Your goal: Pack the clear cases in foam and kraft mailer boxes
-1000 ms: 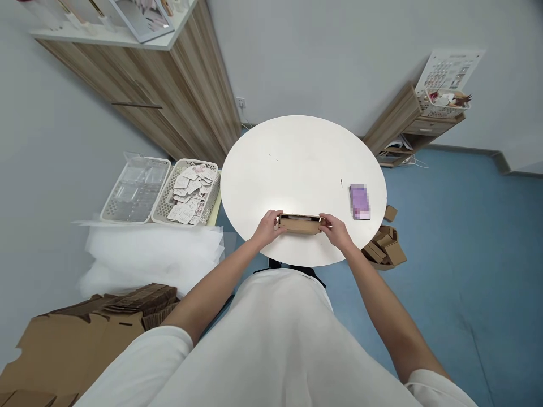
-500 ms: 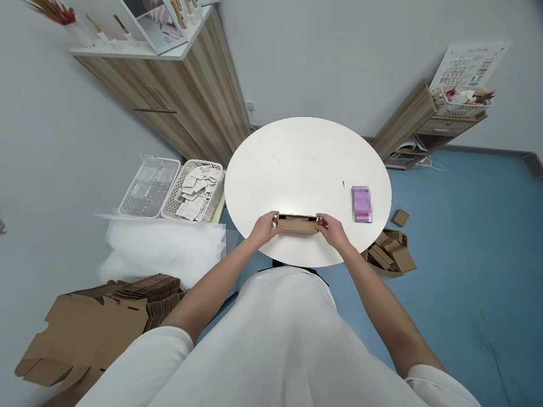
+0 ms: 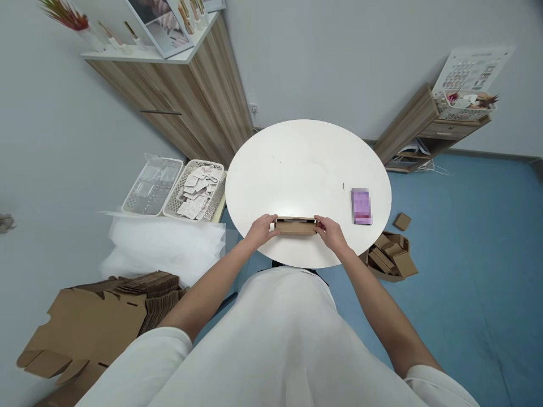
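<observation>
Both ends of the box (image 3: 296,228) are pinched, by the left hand (image 3: 259,230) and right hand (image 3: 332,233), at the near side of the surface (image 3: 305,164). It looks folded up but not closed; its contents I can't make out.

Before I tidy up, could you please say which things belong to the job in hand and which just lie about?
Job in hand, seemingly: small box between left hand and right hand, flat cardboard, piled boxes.
Probably lying about: purple item, framed picture, printed chart.
</observation>
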The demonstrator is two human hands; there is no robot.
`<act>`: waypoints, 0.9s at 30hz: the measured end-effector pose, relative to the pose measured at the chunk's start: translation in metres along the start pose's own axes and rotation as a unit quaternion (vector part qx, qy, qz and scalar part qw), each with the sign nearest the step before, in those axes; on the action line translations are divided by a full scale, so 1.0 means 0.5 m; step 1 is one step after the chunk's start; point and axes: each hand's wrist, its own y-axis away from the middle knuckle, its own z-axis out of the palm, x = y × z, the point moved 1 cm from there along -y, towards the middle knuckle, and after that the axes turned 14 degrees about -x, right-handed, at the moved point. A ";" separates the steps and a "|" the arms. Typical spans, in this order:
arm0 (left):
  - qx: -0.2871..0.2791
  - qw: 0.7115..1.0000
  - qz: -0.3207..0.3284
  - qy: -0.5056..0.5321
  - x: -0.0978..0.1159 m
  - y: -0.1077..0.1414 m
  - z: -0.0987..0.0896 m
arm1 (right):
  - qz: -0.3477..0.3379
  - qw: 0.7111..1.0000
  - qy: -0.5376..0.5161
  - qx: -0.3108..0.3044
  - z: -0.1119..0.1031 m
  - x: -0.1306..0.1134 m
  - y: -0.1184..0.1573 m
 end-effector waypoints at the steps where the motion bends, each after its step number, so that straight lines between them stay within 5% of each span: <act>1: -0.007 1.000 0.004 -0.004 -0.002 0.002 0.001 | -0.002 1.000 0.005 -0.001 0.000 0.002 0.001; 9: 0.011 1.000 -0.001 -0.017 -0.001 0.011 0.017 | -0.044 0.995 0.075 -0.045 -0.019 0.014 0.010; 13: 0.018 0.999 0.010 0.026 0.007 0.014 0.015 | -0.050 0.998 0.013 -0.045 -0.015 0.011 0.019; 19: 0.033 0.972 -0.094 0.214 0.000 0.005 0.021 | 0.047 0.993 -0.106 0.036 0.009 0.012 0.016; 23: -0.031 0.945 -0.165 0.281 -0.021 -0.006 0.036 | 0.137 0.976 -0.169 0.004 0.023 0.019 0.008; 27: -0.048 0.935 -0.152 0.316 -0.029 -0.011 0.046 | 0.142 0.971 -0.193 0.002 0.034 0.018 0.006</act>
